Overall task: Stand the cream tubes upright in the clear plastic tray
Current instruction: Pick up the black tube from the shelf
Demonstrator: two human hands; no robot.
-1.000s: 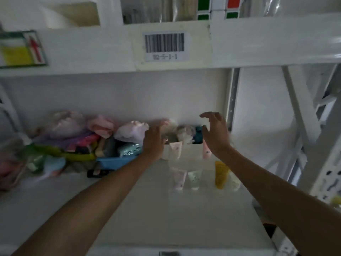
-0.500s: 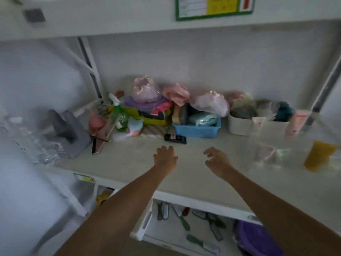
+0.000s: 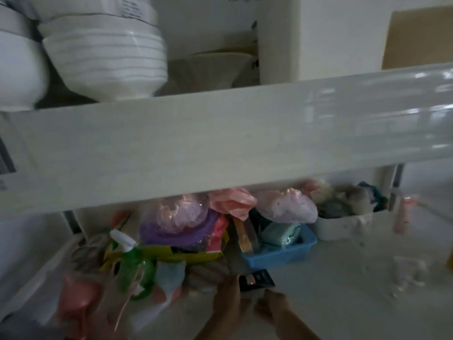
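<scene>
1. We see one pink tube (image 3: 403, 214) upright at the far right of the shelf, blurred.
2. We make out the clear tray (image 3: 408, 268) in front of it, faint; pale shapes inside cannot be told apart.

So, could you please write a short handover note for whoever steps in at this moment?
Left hand: low on the shelf beside a small black object; the blur hides whether it is gripping.
Right hand: next to it, apparently holding nothing.
Job's things: far right. A pink tube stands upright by the white bin; the clear tray is a faint blur, contents unreadable.
Done: cannot confirm any tubes placed.
Left: check the tray, then stand the remaining tubes upright in it.
</scene>
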